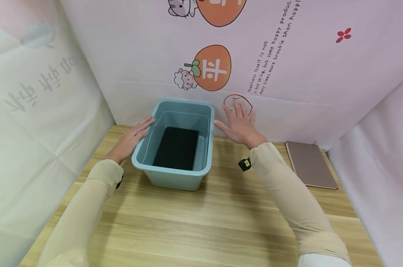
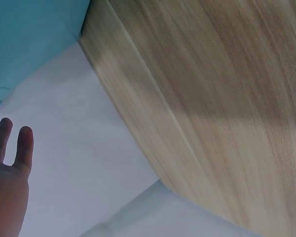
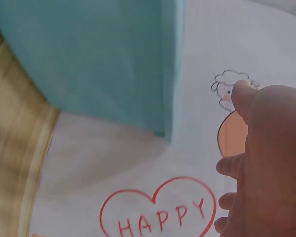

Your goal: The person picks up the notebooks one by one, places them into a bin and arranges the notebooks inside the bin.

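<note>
A light blue plastic bin [image 1: 174, 181] stands on the wooden table, with a flat black rectangular thing [image 1: 179, 148] lying on its bottom. My left hand [image 1: 129, 142] lies along the bin's left side, its fairly straight fingers at the rim. To the right of the bin, my right hand [image 1: 239, 128] is raised with fingers spread, and its thumb tip is right by the right rim. In the right wrist view, the right hand [image 3: 271, 153] appears beside the bin's wall [image 3: 98, 59]. Two fingers [image 2: 24, 148] show near the bin [image 2: 29, 39] in the left wrist view.
A flat brown board-like thing [image 1: 311, 163] lies at the table's right back corner. White printed cloth [image 1: 148, 55] hangs close behind the bin, with more cloth on both sides. Wood-grain table [image 1: 188, 226] extends in front of the bin.
</note>
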`<action>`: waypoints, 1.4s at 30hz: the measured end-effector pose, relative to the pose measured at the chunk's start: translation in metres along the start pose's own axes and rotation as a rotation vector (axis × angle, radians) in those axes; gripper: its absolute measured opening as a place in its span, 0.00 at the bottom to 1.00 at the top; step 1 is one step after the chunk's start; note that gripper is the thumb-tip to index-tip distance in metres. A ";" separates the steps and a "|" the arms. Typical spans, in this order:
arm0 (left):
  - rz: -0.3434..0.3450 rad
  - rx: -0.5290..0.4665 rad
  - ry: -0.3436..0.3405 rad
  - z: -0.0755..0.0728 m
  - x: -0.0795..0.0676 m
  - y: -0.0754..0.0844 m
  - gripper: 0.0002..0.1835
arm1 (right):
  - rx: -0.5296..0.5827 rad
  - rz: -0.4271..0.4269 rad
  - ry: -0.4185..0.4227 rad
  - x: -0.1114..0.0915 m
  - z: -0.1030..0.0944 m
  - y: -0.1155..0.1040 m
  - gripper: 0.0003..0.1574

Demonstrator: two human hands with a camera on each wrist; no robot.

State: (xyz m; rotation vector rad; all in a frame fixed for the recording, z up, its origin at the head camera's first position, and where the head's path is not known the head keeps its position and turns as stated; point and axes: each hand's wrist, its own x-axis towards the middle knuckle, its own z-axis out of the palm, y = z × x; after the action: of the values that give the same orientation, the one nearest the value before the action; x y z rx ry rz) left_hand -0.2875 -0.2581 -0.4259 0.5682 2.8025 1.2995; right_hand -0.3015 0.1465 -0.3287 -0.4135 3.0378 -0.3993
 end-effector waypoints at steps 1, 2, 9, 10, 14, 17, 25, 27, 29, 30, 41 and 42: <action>-0.001 -0.005 0.000 0.000 0.000 0.000 0.27 | 0.004 0.001 0.001 -0.001 0.000 0.003 0.54; -0.002 -0.007 0.000 0.000 0.000 0.000 0.27 | 0.011 0.005 -0.001 -0.002 0.000 0.006 0.53; -0.004 -0.007 0.005 -0.001 0.000 0.001 0.27 | 0.010 0.032 0.010 -0.009 0.001 0.032 0.54; -0.002 -0.008 0.005 -0.001 0.000 0.001 0.27 | 0.009 0.038 0.010 -0.010 0.001 0.036 0.54; 0.002 -0.012 0.004 0.000 -0.001 0.001 0.26 | 0.008 0.055 0.015 -0.014 0.003 0.051 0.55; 0.006 -0.010 0.009 0.000 -0.001 0.000 0.26 | 0.002 0.063 0.021 -0.018 0.003 0.062 0.55; 0.011 -0.005 0.016 0.001 -0.001 -0.001 0.26 | -0.010 0.076 0.053 -0.029 0.004 0.089 0.55; 0.011 -0.003 0.015 0.001 0.000 -0.002 0.26 | -0.022 0.074 0.070 -0.031 0.005 0.097 0.55; 0.012 0.001 0.014 0.001 0.000 -0.002 0.26 | -0.031 0.071 0.085 -0.033 0.004 0.104 0.55; 0.012 0.002 0.014 0.001 0.000 -0.001 0.26 | -0.037 0.071 0.093 -0.034 0.004 0.108 0.56; 0.016 0.000 0.021 0.001 -0.002 0.000 0.26 | -0.060 0.093 0.085 -0.049 0.009 0.147 0.55; 0.015 -0.001 0.020 0.001 -0.002 0.000 0.26 | -0.062 0.099 0.081 -0.050 0.011 0.151 0.55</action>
State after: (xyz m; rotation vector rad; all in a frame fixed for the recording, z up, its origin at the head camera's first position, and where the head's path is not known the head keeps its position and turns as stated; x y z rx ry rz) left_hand -0.2858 -0.2580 -0.4274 0.5805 2.8187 1.3166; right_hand -0.2914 0.2977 -0.3778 -0.2536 3.1404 -0.3245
